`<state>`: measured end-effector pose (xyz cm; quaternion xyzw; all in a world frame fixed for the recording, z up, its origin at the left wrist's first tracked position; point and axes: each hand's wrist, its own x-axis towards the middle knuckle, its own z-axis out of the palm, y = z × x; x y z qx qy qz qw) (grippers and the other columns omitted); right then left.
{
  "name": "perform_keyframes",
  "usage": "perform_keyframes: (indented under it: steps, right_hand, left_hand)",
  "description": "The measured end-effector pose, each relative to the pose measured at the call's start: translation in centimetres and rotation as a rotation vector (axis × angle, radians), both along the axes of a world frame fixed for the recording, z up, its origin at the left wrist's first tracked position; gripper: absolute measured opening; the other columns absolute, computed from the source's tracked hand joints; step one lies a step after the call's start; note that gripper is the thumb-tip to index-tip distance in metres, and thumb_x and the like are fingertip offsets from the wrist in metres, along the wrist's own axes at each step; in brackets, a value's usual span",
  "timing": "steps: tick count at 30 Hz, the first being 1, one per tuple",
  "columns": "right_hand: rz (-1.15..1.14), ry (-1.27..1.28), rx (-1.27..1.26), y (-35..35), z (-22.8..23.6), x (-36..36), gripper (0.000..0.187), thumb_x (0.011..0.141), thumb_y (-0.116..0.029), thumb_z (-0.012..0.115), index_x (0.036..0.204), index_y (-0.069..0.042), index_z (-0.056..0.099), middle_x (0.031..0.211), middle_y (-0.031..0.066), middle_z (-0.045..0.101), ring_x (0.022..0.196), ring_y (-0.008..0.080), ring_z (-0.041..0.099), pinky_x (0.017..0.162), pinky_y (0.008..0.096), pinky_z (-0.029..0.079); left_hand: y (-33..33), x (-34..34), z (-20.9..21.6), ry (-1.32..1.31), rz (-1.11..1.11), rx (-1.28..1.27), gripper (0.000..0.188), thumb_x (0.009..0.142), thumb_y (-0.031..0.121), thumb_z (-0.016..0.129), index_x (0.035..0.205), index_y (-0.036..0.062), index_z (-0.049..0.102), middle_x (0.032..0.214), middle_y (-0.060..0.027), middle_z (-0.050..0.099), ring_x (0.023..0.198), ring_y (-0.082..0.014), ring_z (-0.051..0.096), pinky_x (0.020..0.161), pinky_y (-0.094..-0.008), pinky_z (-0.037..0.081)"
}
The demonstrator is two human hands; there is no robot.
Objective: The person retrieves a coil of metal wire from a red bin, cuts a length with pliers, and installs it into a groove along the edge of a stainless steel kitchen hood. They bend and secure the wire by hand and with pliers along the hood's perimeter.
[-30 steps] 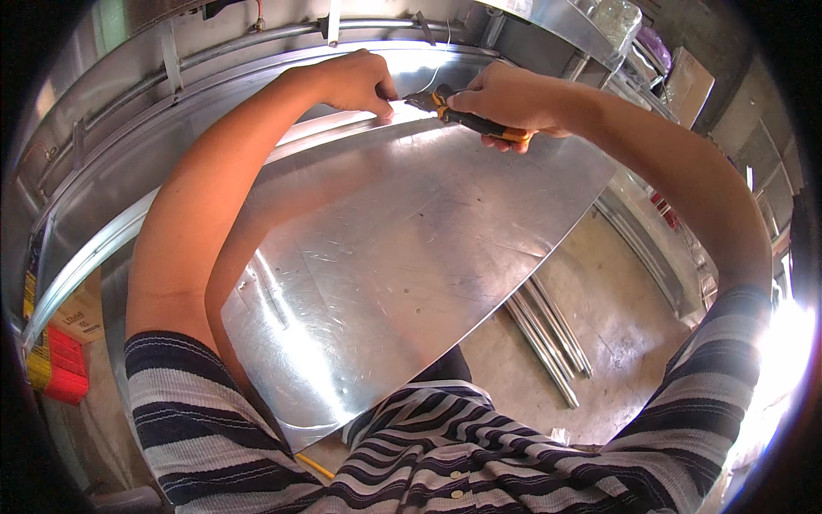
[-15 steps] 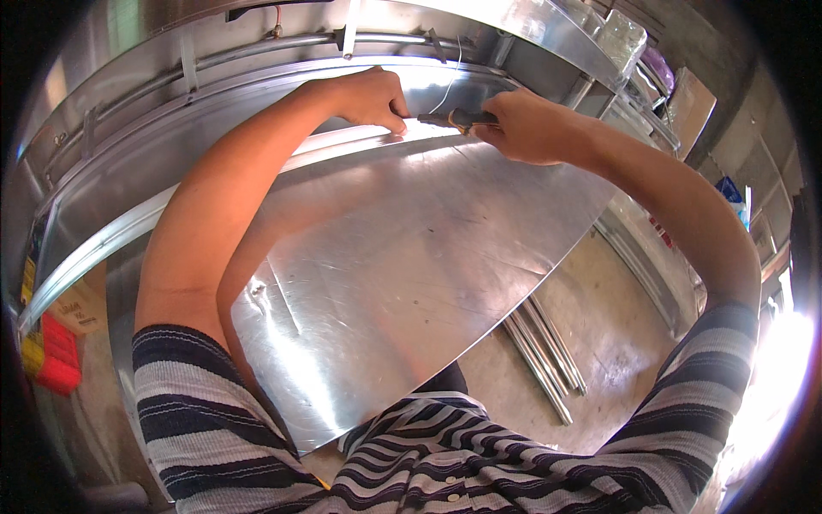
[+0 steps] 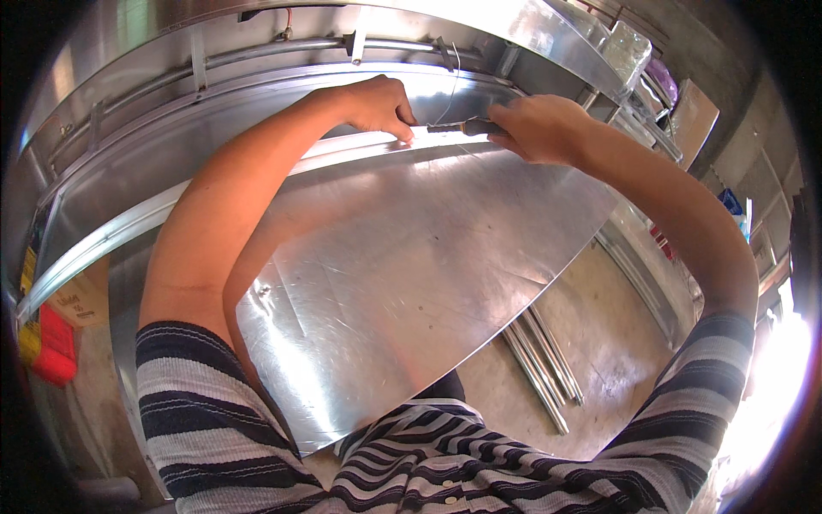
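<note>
A bright, narrow metal strip (image 3: 342, 146) runs along the far edge of a large shiny metal sheet (image 3: 411, 257). My left hand (image 3: 379, 104) is closed with its fingertips pinching the strip near the middle of the view. Just to its right, my right hand (image 3: 544, 127) grips a slim hand tool with a dark handle (image 3: 484, 127). The tool's narrow dark end points left along the strip, close to my left fingertips. Its exact kind is too small to make out.
Beyond the sheet stands a metal frame with a long pipe (image 3: 248, 53). Several metal tubes (image 3: 539, 368) lie on the floor to the right. At the left are a red object (image 3: 56, 347) and a cardboard box (image 3: 84, 295). A wrapped clear bundle (image 3: 627, 50) sits back right.
The right hand has turned a little, and the tool now lies flatter along the strip. My left hand keeps its pinch. The whole view has shifted slightly.
</note>
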<state>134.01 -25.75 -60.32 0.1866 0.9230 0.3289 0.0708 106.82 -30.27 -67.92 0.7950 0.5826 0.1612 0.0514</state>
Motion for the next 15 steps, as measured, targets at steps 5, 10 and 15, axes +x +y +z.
perform_keyframes:
  steps: [5, 10, 15]
  right_hand:
    - [-0.029, 0.044, -0.017, 0.6, -0.4, 0.0, 0.030, 0.102, -0.034, 0.061, 0.113, -0.006, 0.063, 0.086, 0.0176, 0.070, 0.081, 0.0405, 0.070, 0.071, 0.0512, 0.056]
    - [-0.076, 0.141, -0.412, 0.6, -0.3, 0.8, 0.029, 0.104, -0.030, 0.059, 0.113, -0.003, 0.067, 0.081, 0.0166, 0.070, 0.072, 0.0343, 0.069, 0.069, 0.0466, 0.055]
    - [-0.244, 0.340, -0.627, -1.1, -2.2, 1.1, 0.033, 0.105, -0.032, 0.058, 0.112, -0.001, 0.067, 0.076, 0.0091, 0.067, 0.063, 0.0177, 0.064, 0.060, 0.0372, 0.053]
  left_hand:
    - [0.1, -0.4, -0.3, -0.005, 0.009, 0.021, 0.038, 0.081, 0.030, 0.080, 0.112, 0.0080, 0.079, 0.098, -0.0121, 0.080, 0.078, -0.0209, 0.069, 0.073, -0.0353, 0.053]
    - [0.6, -0.2, -0.8, -0.042, 0.014, 0.006, 0.037, 0.082, 0.029, 0.080, 0.111, 0.0074, 0.080, 0.094, -0.0116, 0.080, 0.075, -0.0196, 0.067, 0.071, -0.0352, 0.052]
    - [-0.1, -0.2, -0.4, -0.041, 0.035, -0.007, 0.036, 0.083, 0.027, 0.081, 0.111, 0.0061, 0.079, 0.092, -0.0112, 0.079, 0.073, -0.0186, 0.066, 0.070, -0.0348, 0.052]
